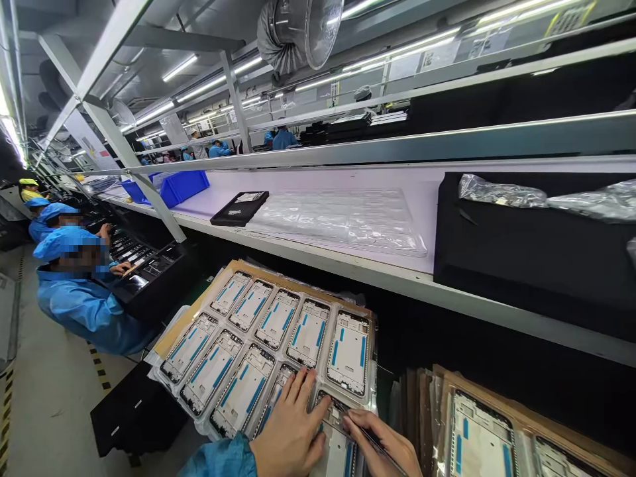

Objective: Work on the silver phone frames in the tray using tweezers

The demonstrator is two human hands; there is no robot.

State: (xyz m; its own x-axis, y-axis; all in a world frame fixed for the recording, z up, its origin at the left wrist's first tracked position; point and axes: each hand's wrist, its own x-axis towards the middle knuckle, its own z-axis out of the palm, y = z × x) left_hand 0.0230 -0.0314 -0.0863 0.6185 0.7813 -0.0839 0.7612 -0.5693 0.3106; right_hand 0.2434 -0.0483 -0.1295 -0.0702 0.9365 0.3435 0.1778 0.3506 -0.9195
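A clear plastic tray (373, 381) holds rows of phone mid-frames, each with white plate and blue strips. My left hand (291, 424) lies over the near side of the tray, fingers spread and pressing lightly across the frames, with its thumb beside the near right phone frame (336, 457). In my right hand (385, 444) is a slim dark pair of tweezers (368, 436). Their tip reaches the upper end of that same frame, close to my left fingers. Whatever small part lies at the tip is too small to make out. Both hands partly cover this frame.
Right of the tray stands a stack of more trays with phone frames (481, 437). Behind runs a pale shelf (318, 253) with clear empty trays (342, 218), a black tray (238, 211) and blue bins (181, 187). Co-workers in blue (84, 298) sit at left.
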